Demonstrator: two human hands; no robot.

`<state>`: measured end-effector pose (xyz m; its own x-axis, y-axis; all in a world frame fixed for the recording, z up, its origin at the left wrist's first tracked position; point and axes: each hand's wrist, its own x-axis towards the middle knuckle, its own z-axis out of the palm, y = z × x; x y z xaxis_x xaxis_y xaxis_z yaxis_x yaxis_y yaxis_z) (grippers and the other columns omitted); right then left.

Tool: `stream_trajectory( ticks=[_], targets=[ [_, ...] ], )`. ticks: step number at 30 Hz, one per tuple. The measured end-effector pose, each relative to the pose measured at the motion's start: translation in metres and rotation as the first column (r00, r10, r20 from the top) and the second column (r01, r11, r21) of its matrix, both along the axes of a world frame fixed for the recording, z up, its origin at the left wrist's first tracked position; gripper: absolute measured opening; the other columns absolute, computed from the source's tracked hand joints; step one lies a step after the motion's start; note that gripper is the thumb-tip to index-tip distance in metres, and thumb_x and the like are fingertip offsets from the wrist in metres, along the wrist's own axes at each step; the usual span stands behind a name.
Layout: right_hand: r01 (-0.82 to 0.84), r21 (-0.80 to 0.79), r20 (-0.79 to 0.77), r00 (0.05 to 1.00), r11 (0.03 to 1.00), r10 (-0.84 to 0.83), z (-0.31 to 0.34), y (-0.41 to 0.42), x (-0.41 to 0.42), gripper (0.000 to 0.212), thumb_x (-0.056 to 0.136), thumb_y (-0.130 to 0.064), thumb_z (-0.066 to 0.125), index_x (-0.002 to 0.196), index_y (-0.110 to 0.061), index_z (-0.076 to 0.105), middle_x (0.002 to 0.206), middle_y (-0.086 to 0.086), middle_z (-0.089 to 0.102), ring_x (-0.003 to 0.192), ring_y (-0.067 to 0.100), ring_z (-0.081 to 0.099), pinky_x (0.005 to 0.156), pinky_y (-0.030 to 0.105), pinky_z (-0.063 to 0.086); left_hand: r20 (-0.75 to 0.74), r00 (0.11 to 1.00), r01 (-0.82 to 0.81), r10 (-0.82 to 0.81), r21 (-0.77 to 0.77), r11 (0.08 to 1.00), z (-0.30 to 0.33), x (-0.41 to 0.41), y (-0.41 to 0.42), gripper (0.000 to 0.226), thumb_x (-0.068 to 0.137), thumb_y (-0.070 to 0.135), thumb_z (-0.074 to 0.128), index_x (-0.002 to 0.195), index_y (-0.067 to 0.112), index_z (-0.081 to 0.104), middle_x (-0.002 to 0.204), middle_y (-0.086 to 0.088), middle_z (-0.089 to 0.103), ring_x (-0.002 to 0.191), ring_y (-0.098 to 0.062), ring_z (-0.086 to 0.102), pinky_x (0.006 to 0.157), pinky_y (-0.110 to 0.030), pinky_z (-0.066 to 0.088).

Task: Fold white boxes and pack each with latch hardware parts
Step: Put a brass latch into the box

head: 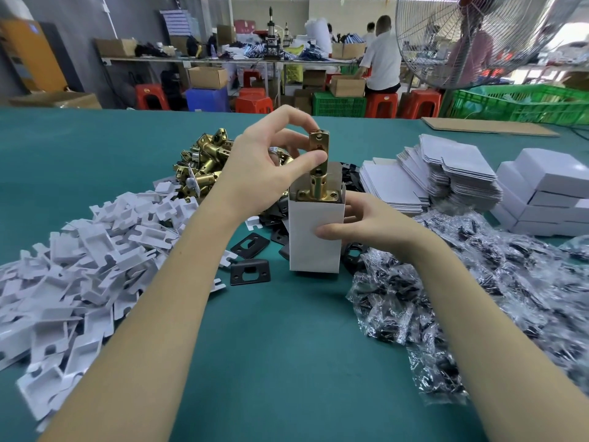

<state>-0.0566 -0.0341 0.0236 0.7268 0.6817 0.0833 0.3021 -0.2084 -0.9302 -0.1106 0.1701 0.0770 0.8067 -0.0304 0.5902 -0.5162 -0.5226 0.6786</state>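
Both forearms reach in over the green worktop. At centre stands the upright white box, top open. The right hand wraps it from three o'clock, thumb across the front. The left hand comes in from nine o'clock, fingers pinching the brass latch, which stands upright, lower end inside the box. White inserts at eight o'clock, bagged screws at four, flat boxes at two. Background: a fan and red stools.
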Motion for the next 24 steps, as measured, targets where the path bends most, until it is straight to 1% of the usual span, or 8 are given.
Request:
stream_trajectory(
  ticks=[4, 8, 10, 13, 15, 17, 21, 24],
  targets=[
    [-0.025, -0.012, 0.037, 0.999, 1.000, 0.026, 0.000, 0.001, -0.002, 0.028, 0.092, -0.019, 0.076, 0.105, -0.042, 0.071, 0.111, -0.006, 0.077, 0.107, 0.017, 0.072, 0.096, 0.048, 0.057, -0.043, 0.999, 0.016, -0.014, 0.044, 0.999, 0.001, -0.001, 0.003, 0.023, 0.092, 0.025, 0.077, 0.111, 0.024, 0.064, 0.087, 0.019, 0.076, 0.055, 0.004, 0.052, 0.058, -0.009, 0.040],
    [-0.020, 0.020, 0.001, 1.000, 1.000, 0.020, -0.002, 0.000, 0.001, 0.030, 0.092, -0.016, 0.076, 0.114, -0.035, 0.069, 0.112, -0.007, 0.077, 0.106, 0.013, 0.072, 0.090, 0.036, 0.062, -0.077, 0.997, 0.037, -0.032, 0.064, 0.997, -0.001, 0.000, 0.004, 0.021, 0.090, 0.026, 0.079, 0.106, 0.027, 0.065, 0.093, 0.018, 0.076, 0.056, -0.005, 0.049, 0.061, -0.018, 0.046],
    [-0.021, 0.021, 0.002, 1.000, 1.000, 0.021, -0.002, -0.001, 0.001, 0.030, 0.092, -0.016, 0.077, 0.109, -0.039, 0.069, 0.111, -0.007, 0.077, 0.105, 0.012, 0.073, 0.089, 0.035, 0.062, -0.075, 0.997, 0.023, -0.013, 0.123, 0.992, -0.003, 0.003, 0.006, 0.022, 0.088, 0.027, 0.081, 0.104, 0.028, 0.067, 0.104, 0.013, 0.072, 0.078, -0.010, 0.060, 0.071, -0.026, 0.050],
    [-0.024, 0.020, 0.004, 1.000, 0.999, 0.024, -0.002, -0.001, 0.001, 0.029, 0.087, -0.022, 0.077, 0.106, -0.043, 0.070, 0.111, -0.006, 0.077, 0.106, 0.014, 0.073, 0.093, 0.040, 0.060, -0.120, 0.992, 0.005, 0.025, 0.245, 0.969, -0.008, 0.005, 0.007, 0.022, 0.083, 0.030, 0.085, 0.099, 0.032, 0.070, 0.126, 0.008, 0.059, 0.116, -0.009, 0.055, 0.092, -0.028, 0.043],
    [-0.020, 0.023, 0.001, 1.000, 1.000, 0.020, -0.002, 0.000, 0.001, 0.031, 0.083, -0.027, 0.077, 0.110, -0.039, 0.069, 0.112, -0.006, 0.077, 0.107, 0.014, 0.072, 0.093, 0.038, 0.060, -0.157, 0.986, -0.002, 0.050, 0.296, 0.955, -0.010, 0.006, 0.007, 0.019, 0.083, 0.032, 0.084, 0.096, 0.034, 0.070, 0.134, 0.008, 0.053, 0.125, -0.006, 0.049, 0.104, -0.030, 0.039],
    [-0.014, 0.028, -0.005, 1.000, 0.999, 0.014, -0.003, -0.001, 0.002, 0.031, 0.083, -0.027, 0.076, 0.112, -0.035, 0.069, 0.111, -0.005, 0.077, 0.107, 0.013, 0.072, 0.089, 0.035, 0.061, -0.178, 0.982, -0.004, 0.064, 0.320, 0.947, -0.011, 0.007, 0.007, 0.013, 0.085, 0.036, 0.082, 0.093, 0.034, 0.073, 0.138, 0.009, 0.051, 0.130, -0.005, 0.045, 0.108, -0.033, 0.037],
    [0.000, 0.020, -0.007, 1.000, 1.000, 0.000, -0.002, -0.003, 0.002, 0.030, 0.090, -0.020, 0.076, 0.113, -0.037, 0.068, 0.109, -0.010, 0.077, 0.102, 0.007, 0.072, 0.077, 0.024, 0.059, -0.189, 0.981, 0.017, 0.036, 0.270, 0.963, -0.012, 0.009, 0.009, 0.015, 0.091, 0.039, 0.075, 0.104, 0.039, 0.069, 0.128, 0.016, 0.056, 0.121, 0.002, 0.050, 0.101, -0.030, 0.043],
    [0.008, 0.012, -0.010, 1.000, 1.000, -0.008, -0.003, -0.002, 0.002, 0.032, 0.094, -0.016, 0.075, 0.115, -0.038, 0.067, 0.111, -0.011, 0.077, 0.103, 0.008, 0.072, 0.081, 0.029, 0.061, -0.210, 0.977, -0.017, 0.048, 0.146, 0.989, -0.013, 0.011, 0.012, 0.010, 0.095, 0.044, 0.069, 0.103, 0.041, 0.065, 0.118, 0.023, 0.058, 0.111, 0.006, 0.055, 0.088, -0.027, 0.049]
  ],
)
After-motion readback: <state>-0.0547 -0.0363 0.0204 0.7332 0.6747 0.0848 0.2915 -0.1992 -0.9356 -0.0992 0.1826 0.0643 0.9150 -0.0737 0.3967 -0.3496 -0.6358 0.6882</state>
